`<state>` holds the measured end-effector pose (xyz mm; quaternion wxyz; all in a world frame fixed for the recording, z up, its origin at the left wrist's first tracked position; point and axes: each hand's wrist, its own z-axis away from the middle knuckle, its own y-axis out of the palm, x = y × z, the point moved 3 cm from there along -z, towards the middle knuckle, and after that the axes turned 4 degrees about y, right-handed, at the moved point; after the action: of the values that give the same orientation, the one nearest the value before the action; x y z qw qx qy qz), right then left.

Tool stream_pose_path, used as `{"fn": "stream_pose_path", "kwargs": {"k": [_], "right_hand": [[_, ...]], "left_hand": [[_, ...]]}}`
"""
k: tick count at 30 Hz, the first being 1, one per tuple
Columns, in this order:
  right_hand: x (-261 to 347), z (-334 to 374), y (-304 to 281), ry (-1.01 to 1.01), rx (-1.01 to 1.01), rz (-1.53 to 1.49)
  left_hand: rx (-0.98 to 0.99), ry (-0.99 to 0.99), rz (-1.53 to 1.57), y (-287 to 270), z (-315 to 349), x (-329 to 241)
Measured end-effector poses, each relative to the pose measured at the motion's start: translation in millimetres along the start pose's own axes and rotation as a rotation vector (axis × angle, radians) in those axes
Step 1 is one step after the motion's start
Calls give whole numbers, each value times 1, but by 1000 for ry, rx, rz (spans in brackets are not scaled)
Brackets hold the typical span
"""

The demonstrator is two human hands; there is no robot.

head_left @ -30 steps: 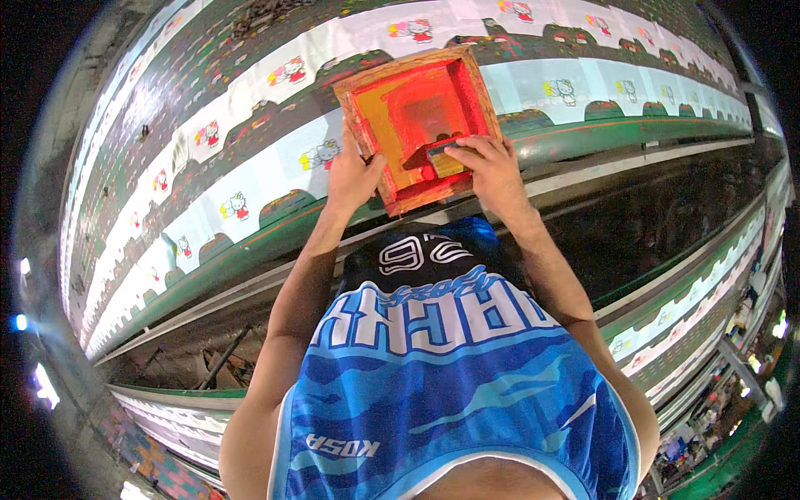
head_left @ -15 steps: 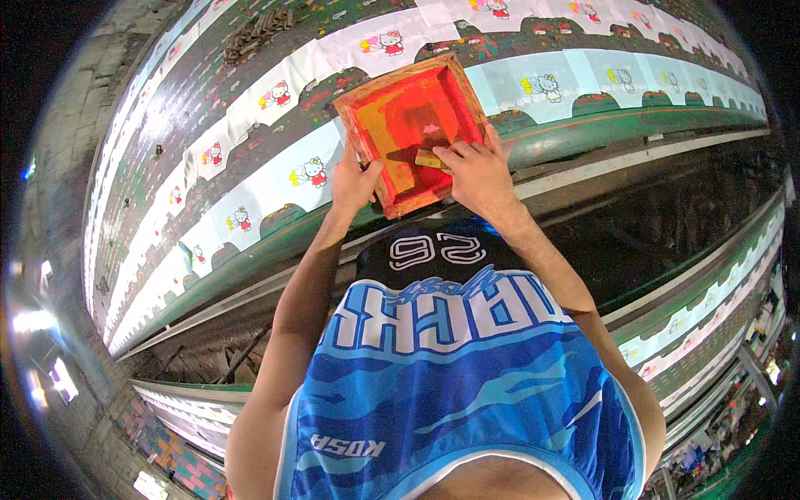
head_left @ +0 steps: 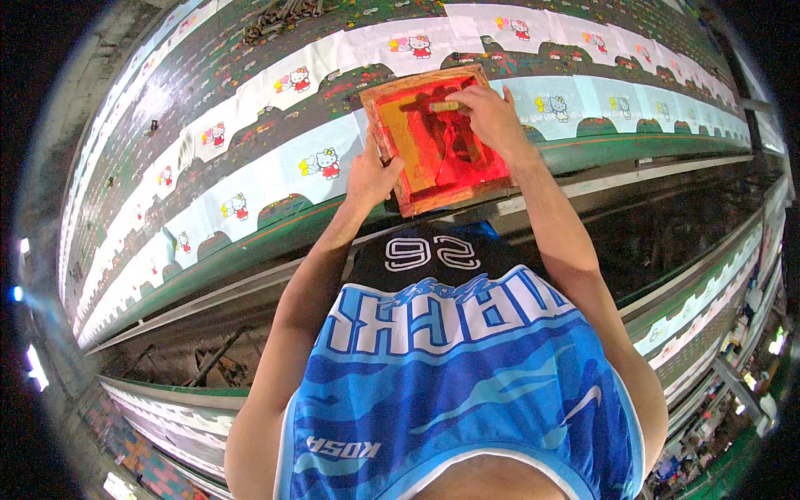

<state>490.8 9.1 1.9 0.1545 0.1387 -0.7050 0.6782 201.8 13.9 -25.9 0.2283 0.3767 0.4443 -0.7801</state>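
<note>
A wooden-rimmed printing screen [head_left: 454, 199], its inside smeared with red ink and a yellowish strip at the left, lies over the near row of pale panels on the long table. My left hand [head_left: 372, 173] grips the screen's left rim, thumb on top. Between the fingers of my right hand [head_left: 493, 121] is a small squeegee [head_left: 446, 107] with a light handle. It stands near the screen's far edge, above dark red streaks in the ink. Whatever lies under the screen is hidden.
Rows of pale panels [head_left: 265, 204] with red and yellow cartoon prints run along the ink-spotted table [head_left: 242, 125]. A green table edge [head_left: 583, 158] and a metal rail [head_left: 617, 178] pass in front of me. Dark sticks [head_left: 283, 18] lie at the far left. Another printed table stands behind me.
The screen has shifted right and turned to sit squarer along the row. My right hand has carried the squeegee from the screen's middle to its far edge; my left hand keeps its grip.
</note>
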Motion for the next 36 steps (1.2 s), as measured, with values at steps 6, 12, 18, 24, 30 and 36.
{"fn": "stream_pose_path", "kwargs": {"k": [6, 12, 18, 24, 30, 36], "right_hand": [[11, 29, 0, 44, 143, -82], [23, 114, 4, 13, 20, -91], [20, 122, 6, -46, -52, -12], [-16, 123, -23, -57, -99, -19], [-125, 127, -66, -57, -125, 17], [-211, 138, -98, -25, -166, -7]], "left_hand": [[-75, 59, -10, 8, -3, 24], [-50, 14, -39, 5, -1, 10], [17, -46, 27, -1, 1, -2], [-52, 14, -27, 24, -6, -50], [-76, 86, -27, 115, -51, -98], [-34, -13, 37, 186, -79, -173]]}}
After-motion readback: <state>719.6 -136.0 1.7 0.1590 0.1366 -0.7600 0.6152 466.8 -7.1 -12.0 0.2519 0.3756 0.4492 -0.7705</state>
